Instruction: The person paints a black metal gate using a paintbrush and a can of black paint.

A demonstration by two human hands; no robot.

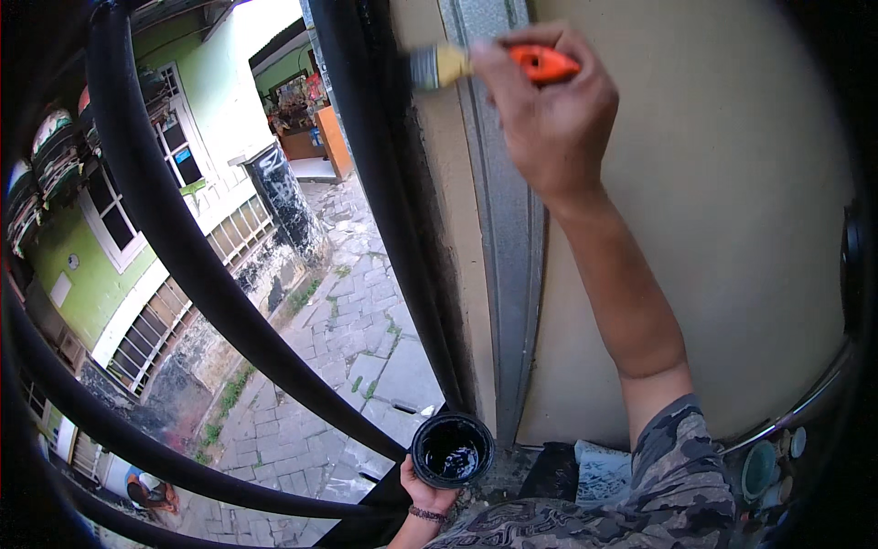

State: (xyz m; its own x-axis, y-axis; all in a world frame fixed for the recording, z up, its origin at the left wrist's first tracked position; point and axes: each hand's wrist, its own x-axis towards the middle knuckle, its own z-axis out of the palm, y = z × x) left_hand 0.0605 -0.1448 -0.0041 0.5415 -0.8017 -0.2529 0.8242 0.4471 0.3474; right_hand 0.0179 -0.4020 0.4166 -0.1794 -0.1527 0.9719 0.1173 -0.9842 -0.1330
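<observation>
High up near the top, my right hand point(562, 119) is closed around the orange handle of a paintbrush point(441, 68). Its dark bristles point left and meet the black post point(366, 137) or the painted strip beside it; motion blur hides the exact contact. Low in the middle, my left hand point(425, 489) grips a round black pot point(453, 449) from below and its left side. Glossy black paint lies inside the pot. A beige wall edge and a grey metal channel point(498, 229) run beside the post, under my right wrist.
Curved black bars point(201, 284) sweep across the left side. Beyond them lie a paved lane point(311, 375), a green house point(101, 274) and a person point(151, 492) low down. A beige panel point(722, 183) fills the right. Small containers point(761, 468) stand at the lower right.
</observation>
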